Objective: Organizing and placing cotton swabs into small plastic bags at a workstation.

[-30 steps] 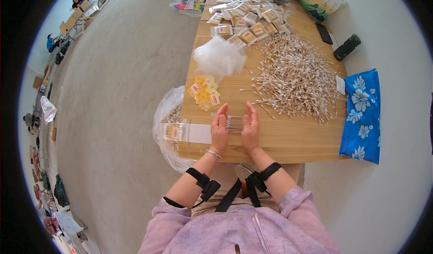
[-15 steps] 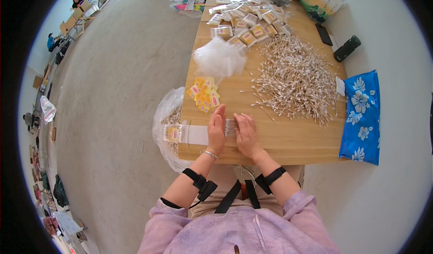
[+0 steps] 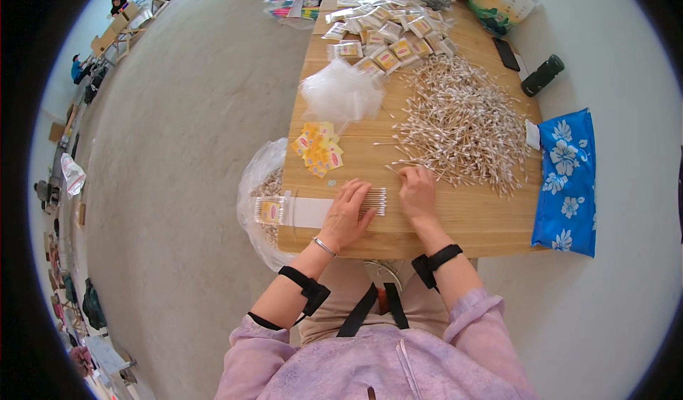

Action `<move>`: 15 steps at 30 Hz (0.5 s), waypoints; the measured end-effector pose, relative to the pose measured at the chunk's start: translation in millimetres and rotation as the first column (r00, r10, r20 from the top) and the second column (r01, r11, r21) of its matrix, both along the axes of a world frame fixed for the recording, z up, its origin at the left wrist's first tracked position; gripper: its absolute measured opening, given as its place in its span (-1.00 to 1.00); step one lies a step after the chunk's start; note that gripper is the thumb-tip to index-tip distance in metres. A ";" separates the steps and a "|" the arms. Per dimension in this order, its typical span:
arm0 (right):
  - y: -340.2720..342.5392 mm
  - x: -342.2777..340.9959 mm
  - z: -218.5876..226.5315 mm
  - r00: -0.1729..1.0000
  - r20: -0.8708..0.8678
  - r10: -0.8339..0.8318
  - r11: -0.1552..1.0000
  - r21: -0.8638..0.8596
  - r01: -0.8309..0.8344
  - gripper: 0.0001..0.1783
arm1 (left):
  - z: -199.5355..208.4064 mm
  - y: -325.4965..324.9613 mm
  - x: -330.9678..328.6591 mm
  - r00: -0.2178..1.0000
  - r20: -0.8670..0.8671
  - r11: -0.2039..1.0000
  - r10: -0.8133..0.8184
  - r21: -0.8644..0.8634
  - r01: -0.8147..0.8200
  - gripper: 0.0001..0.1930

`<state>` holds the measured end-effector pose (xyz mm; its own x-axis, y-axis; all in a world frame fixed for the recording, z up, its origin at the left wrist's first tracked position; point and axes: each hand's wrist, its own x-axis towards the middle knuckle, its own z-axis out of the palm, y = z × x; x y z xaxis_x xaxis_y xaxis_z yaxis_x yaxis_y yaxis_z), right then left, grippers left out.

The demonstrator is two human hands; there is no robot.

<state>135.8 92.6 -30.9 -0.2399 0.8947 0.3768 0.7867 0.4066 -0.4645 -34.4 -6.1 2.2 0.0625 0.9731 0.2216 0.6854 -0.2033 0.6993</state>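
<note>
My left hand lies over a row of cotton swabs, its fingers at their far ends and its thumb at their near ends. The swabs stand side by side on the table, and the hand hides part of the row. A white strip runs out to the left from under that hand. My right hand is closed in a pinch at the near left edge of a large heap of loose cotton swabs. A swab shows at its fingertips. At the strip's left end sits a filled swab pack with a yellow label.
Yellow cards and clear plastic bags lie beyond my left hand. Filled packs are piled farther back. A black phone, a dark bottle and a blue floral pack line the right side. A plastic bag of swabs hangs by the left edge.
My right hand has left the row of swabs and moved right and away to the heap, closing in a pinch. My left hand has turned from upright beside the row to lying over it.
</note>
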 end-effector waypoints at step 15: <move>-42.4 -35.4 13.6 0.754 -0.657 0.009 0.950 -0.230 -0.211 -0.70 | -26.7 10.0 10.5 0.266 0.928 0.949 0.262 -0.198 -0.245 -0.51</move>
